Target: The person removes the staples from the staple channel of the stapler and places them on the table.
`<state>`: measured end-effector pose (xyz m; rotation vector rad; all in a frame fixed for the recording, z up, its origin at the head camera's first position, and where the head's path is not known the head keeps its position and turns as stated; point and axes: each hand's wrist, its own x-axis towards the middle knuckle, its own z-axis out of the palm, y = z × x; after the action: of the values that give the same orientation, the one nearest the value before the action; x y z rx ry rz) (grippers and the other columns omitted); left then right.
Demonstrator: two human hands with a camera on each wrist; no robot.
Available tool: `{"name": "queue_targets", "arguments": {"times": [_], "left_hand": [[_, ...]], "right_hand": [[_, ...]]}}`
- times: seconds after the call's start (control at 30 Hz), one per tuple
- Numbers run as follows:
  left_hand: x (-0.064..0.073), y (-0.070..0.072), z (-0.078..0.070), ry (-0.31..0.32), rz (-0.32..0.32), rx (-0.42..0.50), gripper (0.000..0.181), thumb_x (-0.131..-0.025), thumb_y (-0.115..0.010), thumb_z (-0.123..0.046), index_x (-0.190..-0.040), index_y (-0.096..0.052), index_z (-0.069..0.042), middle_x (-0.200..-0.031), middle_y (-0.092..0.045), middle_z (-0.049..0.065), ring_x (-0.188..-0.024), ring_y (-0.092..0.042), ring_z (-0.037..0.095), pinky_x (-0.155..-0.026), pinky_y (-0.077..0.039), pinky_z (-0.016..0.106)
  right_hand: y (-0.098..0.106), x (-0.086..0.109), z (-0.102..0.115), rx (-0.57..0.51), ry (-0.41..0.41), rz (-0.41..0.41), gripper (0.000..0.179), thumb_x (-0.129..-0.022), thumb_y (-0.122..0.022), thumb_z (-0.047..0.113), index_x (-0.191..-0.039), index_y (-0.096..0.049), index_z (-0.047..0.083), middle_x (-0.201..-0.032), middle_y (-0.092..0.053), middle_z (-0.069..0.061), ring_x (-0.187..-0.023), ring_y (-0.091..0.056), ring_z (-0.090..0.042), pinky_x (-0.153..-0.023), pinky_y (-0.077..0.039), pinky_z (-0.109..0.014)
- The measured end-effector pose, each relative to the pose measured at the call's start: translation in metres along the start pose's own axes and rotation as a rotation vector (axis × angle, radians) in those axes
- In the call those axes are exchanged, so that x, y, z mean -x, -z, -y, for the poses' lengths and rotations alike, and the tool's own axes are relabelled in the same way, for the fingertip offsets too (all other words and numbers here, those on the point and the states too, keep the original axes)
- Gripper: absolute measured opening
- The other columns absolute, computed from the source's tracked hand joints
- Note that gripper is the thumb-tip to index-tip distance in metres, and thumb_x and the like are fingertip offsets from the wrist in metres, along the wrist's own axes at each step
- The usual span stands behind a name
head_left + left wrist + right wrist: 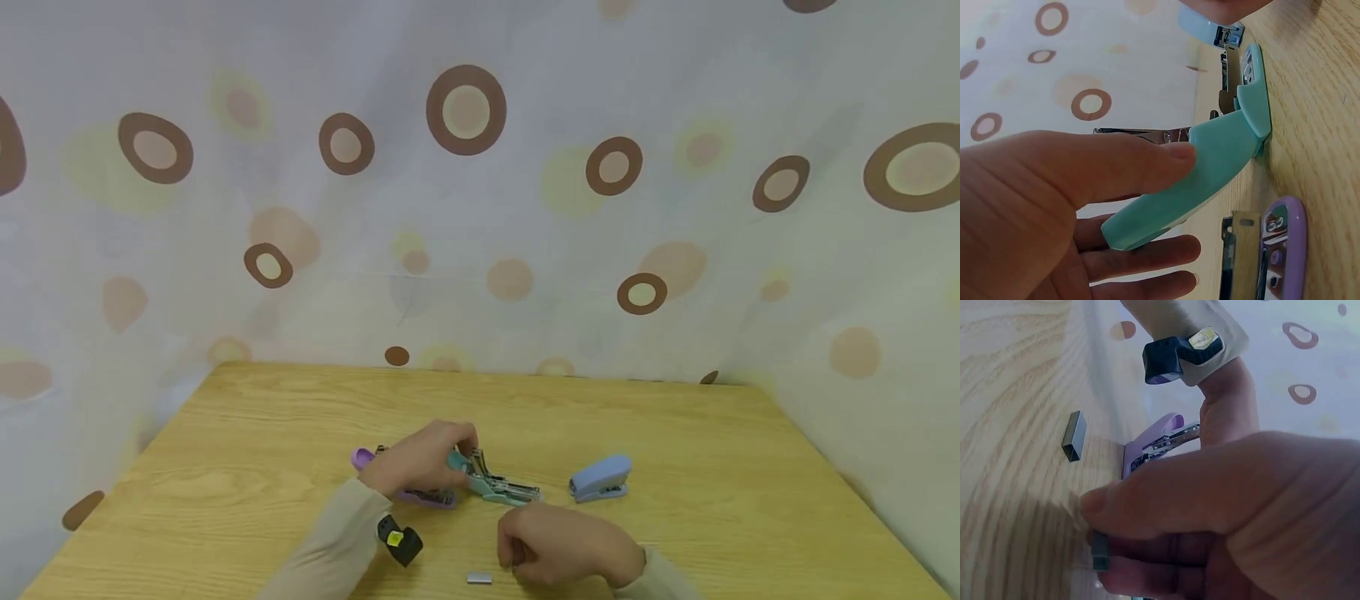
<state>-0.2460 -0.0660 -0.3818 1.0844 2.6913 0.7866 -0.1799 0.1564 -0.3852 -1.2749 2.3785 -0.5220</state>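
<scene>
Currently: left hand [422,458] grips teal stapler [1210,169], opened on table [187,483] beside purple stapler [1298,250]; right hand [558,542] pinches staple strip [1100,553] between thumb and fingers. We suspect hard pinch could snap strip, slack left grip let stapler shift.

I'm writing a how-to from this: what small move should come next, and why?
Probably bring the right hand up to the teal stapler with its strip of staples. The left hand holds that stapler folded open, while the strip is pinched in the right fingers, not yet in the stapler.
</scene>
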Motion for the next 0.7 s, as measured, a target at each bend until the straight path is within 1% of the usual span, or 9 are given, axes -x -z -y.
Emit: {"name": "queue_targets", "arguments": {"times": [0.1,0.2,0.27,0.33,0.47,0.57,0.7], "left_hand": [[0.001,-0.001,0.001,-0.001,0.001,0.009,0.025,-0.083,-0.075,-0.018,-0.103,-0.06,-0.013,-0.104,-0.065,0.002,-0.099,-0.061,0.018,-0.082,-0.05,0.03],[0.002,-0.001,0.002,-0.012,0.008,0.015,0.025,-0.085,-0.074,-0.022,-0.104,-0.06,-0.013,-0.105,-0.064,0.001,-0.1,-0.061,0.018,-0.083,-0.05,0.03],[0.001,-0.001,0.0,-0.022,0.01,0.018,0.025,-0.085,-0.074,-0.024,-0.104,-0.06,-0.013,-0.105,-0.064,0.001,-0.101,-0.061,0.018,-0.083,-0.05,0.03],[0.001,-0.001,-0.001,-0.03,0.009,0.02,0.025,-0.086,-0.074,-0.024,-0.103,-0.06,-0.013,-0.105,-0.063,0.0,-0.102,-0.06,0.019,-0.084,-0.049,0.031],[0.001,-0.001,-0.004,-0.031,-0.01,0.008,0.025,-0.086,-0.073,-0.025,-0.103,-0.059,-0.014,-0.106,-0.062,-0.001,-0.102,-0.06,0.019,-0.084,-0.049,0.032],[0.002,-0.001,-0.006,-0.021,-0.027,-0.006,0.025,-0.086,-0.074,-0.025,-0.103,-0.059,-0.014,-0.106,-0.062,-0.001,-0.099,-0.06,0.018,-0.081,-0.049,0.031],[0.001,-0.001,-0.009,-0.014,-0.037,-0.018,0.028,-0.086,-0.074,-0.025,-0.105,-0.06,-0.011,-0.106,-0.063,0.001,-0.096,-0.06,0.019,-0.078,-0.049,0.03]], "right_hand": [[-0.003,-0.001,0.001,0.001,0.024,-0.011,0.02,-0.081,-0.067,-0.002,-0.089,-0.056,0.013,-0.074,-0.049,0.015,-0.062,-0.039,0.008,-0.058,-0.04,-0.012],[-0.006,-0.003,0.002,-0.015,0.038,0.0,0.023,-0.08,-0.067,-0.003,-0.089,-0.052,0.013,-0.072,-0.045,0.015,-0.061,-0.038,0.007,-0.057,-0.039,-0.012],[-0.007,-0.003,0.001,-0.01,0.027,0.005,0.022,-0.081,-0.067,0.0,-0.088,-0.052,0.013,-0.073,-0.044,0.016,-0.061,-0.038,0.007,-0.057,-0.039,-0.012],[-0.007,-0.002,0.001,0.009,0.005,-0.008,0.019,-0.084,-0.068,0.006,-0.088,-0.052,0.015,-0.072,-0.043,0.017,-0.061,-0.037,0.007,-0.057,-0.038,-0.012],[-0.006,0.0,-0.001,0.061,-0.024,-0.098,0.014,-0.088,-0.067,0.013,-0.086,-0.054,0.017,-0.072,-0.044,0.017,-0.06,-0.038,0.006,-0.055,-0.038,-0.013],[-0.002,0.002,-0.004,0.066,-0.022,-0.167,0.012,-0.09,-0.064,0.01,-0.084,-0.055,0.016,-0.073,-0.048,0.016,-0.061,-0.039,0.006,-0.056,-0.039,-0.013],[0.007,0.007,-0.007,0.052,-0.059,-0.227,0.009,-0.091,-0.063,0.01,-0.088,-0.056,0.014,-0.077,-0.055,0.013,-0.06,-0.041,0.006,-0.055,-0.041,-0.014]]}}
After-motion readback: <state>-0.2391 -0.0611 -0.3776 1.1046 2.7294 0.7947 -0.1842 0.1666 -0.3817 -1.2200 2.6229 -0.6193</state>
